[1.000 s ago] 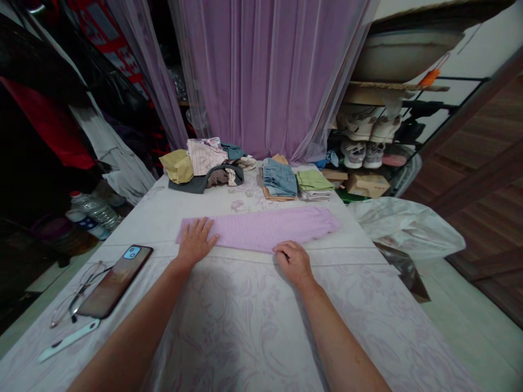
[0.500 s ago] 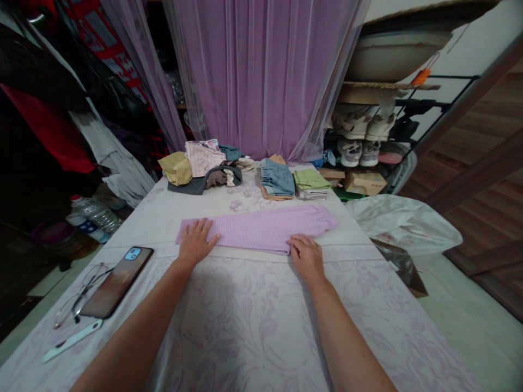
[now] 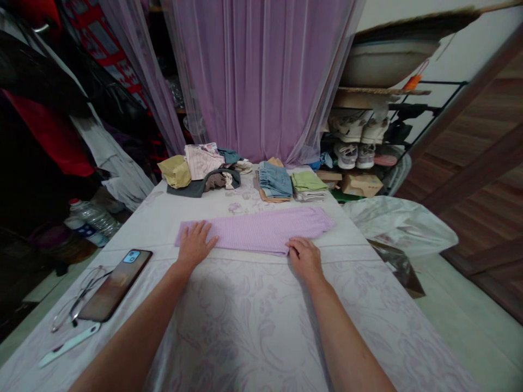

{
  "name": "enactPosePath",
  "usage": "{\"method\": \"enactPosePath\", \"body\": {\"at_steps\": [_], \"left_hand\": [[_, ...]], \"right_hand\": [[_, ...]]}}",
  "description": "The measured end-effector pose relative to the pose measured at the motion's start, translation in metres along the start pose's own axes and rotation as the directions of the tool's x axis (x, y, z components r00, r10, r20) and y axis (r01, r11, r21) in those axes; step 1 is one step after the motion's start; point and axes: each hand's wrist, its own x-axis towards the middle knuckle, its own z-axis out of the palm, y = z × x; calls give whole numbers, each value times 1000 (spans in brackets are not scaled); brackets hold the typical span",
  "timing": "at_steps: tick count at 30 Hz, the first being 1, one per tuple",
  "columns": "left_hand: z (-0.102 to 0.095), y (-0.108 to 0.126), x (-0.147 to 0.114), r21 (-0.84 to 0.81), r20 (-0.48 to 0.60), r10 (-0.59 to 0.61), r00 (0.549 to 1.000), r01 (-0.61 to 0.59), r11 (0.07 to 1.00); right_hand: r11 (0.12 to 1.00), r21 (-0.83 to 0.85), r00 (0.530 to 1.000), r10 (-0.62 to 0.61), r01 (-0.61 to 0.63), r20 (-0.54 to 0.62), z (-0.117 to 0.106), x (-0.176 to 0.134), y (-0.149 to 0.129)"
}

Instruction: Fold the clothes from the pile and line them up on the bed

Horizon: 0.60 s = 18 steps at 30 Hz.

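A lilac striped pair of pants [image 3: 249,231], folded lengthwise into a long strip, lies flat across the cloth-covered table [image 3: 253,310]. Its gathered end points right. My left hand [image 3: 196,243] rests flat on the left end, fingers spread. At the near edge toward the right, my right hand [image 3: 304,257] has its fingers curled and pinched on the fabric's corner. Beyond the pants stand a folded stack with blue jeans [image 3: 274,179] on top and a stack topped by a green garment [image 3: 308,181].
A loose heap of clothes [image 3: 202,169] lies at the back left. On the left edge are a phone [image 3: 116,286], eyeglasses [image 3: 84,294] and a pale green folding-knife-like tool [image 3: 69,345]. A plastic bag [image 3: 400,223] and a shoe rack [image 3: 368,136] stand to the right; a purple curtain [image 3: 253,76] hangs behind.
The camera view has shifted slightly. Both hands keep their places on the lilac pants, which lie as before.
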Motion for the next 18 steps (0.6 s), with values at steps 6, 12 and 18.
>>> {"method": "enactPosePath", "body": {"at_steps": [6,12,18], "left_hand": [[1,33,-1,-202,-78,185,980,-198,959],[-3,122,-2,-397,-114,465,878,-469,789],[-5,179,1,-482,-47,502,863,-460,745]], "right_hand": [[993,110,999,-33,33,-9,-4,3,12],[990,138,996,15,-3,-88,-13,12,32],[977,22,936,210,-213,-283,-25,22,66]]}}
